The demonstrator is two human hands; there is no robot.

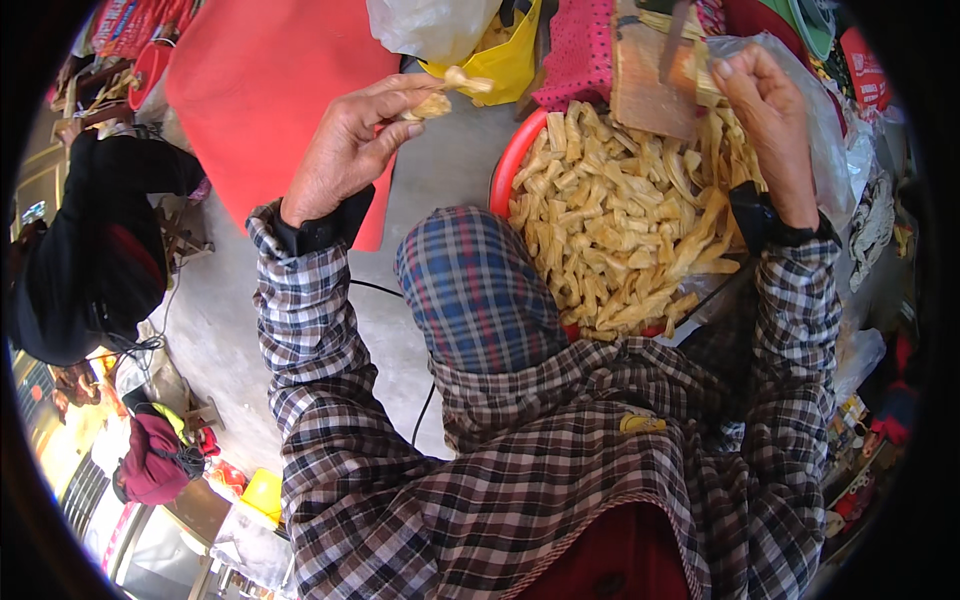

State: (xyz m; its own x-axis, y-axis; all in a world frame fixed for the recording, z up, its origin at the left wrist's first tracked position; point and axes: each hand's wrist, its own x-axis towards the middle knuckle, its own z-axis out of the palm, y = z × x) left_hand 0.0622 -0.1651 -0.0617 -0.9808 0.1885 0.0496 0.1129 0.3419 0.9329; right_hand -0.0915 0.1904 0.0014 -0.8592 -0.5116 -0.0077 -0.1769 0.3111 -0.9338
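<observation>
My left hand (352, 135) is raised to the left of the basin, its fingers pinching a pale yellow knotted strip (462, 80). Another piece of the strip shows beneath the fingertips. My right hand (768, 105) is up at the right side of a wooden board (650, 90), thumb and fingers closed; what they hold, if anything, I cannot make out. A dark blade (674, 42) stands upright at the board. Below the board, a round red basin (503, 165) is heaped with pale yellow strips (610, 215), some short and some long.
A red sheet (270, 100) covers the floor at the far left. Beyond the basin are a yellow bag (510, 60), a white plastic bag (430, 22) and pink dotted cloth (578, 50). Clear plastic (835, 150) lies at right. A person in black (90, 250) sits at left.
</observation>
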